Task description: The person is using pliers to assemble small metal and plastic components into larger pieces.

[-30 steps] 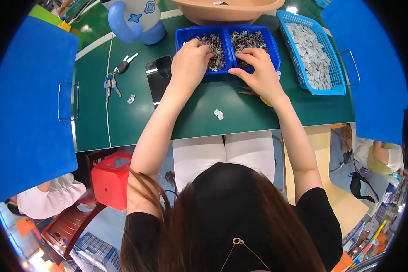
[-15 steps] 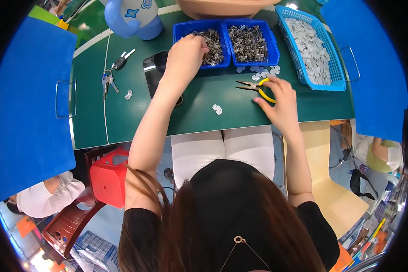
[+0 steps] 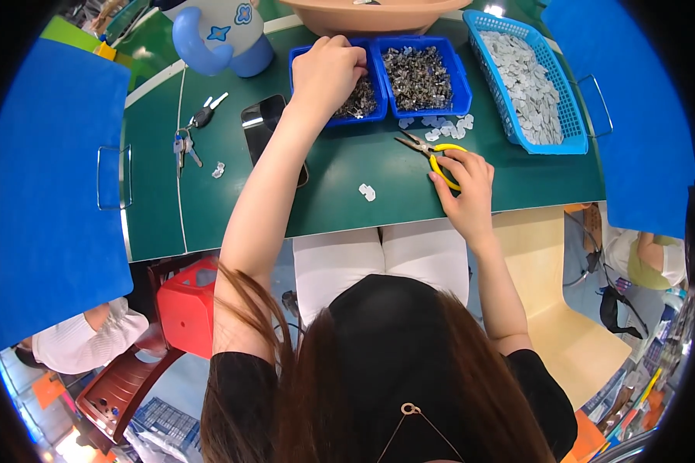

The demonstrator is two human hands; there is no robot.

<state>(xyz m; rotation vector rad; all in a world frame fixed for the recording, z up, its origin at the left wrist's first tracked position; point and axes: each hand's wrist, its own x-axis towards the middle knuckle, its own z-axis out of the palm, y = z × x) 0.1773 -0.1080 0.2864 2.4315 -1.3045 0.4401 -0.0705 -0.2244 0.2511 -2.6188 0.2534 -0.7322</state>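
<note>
My left hand (image 3: 328, 76) is over the left blue bin (image 3: 297, 55), which holds small metal parts (image 3: 357, 102). Its fingers are curled together, and whatever they pinch is hidden beneath the hand. In my right hand (image 3: 466, 185) are needle-nose pliers (image 3: 449, 147) with yellow handles. Their handles are spread, and the dark jaws point up and left toward the bins. Small whitish pieces (image 3: 444, 130) lie just beyond the pliers. One more whitish piece (image 3: 367, 192) rests alone near the table's front edge.
Similar metal parts fill the right blue bin (image 3: 466, 99). A light-blue basket (image 3: 557, 148) of flat whitish pieces stands at the right. At left lie a phone (image 3: 256, 123), keys (image 3: 185, 147) and a whitish piece (image 3: 218, 170). A tan basin (image 3: 378, 21) and blue-handled mug (image 3: 251, 62) stand behind.
My left hand has risen slightly over the left bin, its fingers more curled. My right hand has drawn nearer with the pliers, whose jaws now tilt further upward.
</note>
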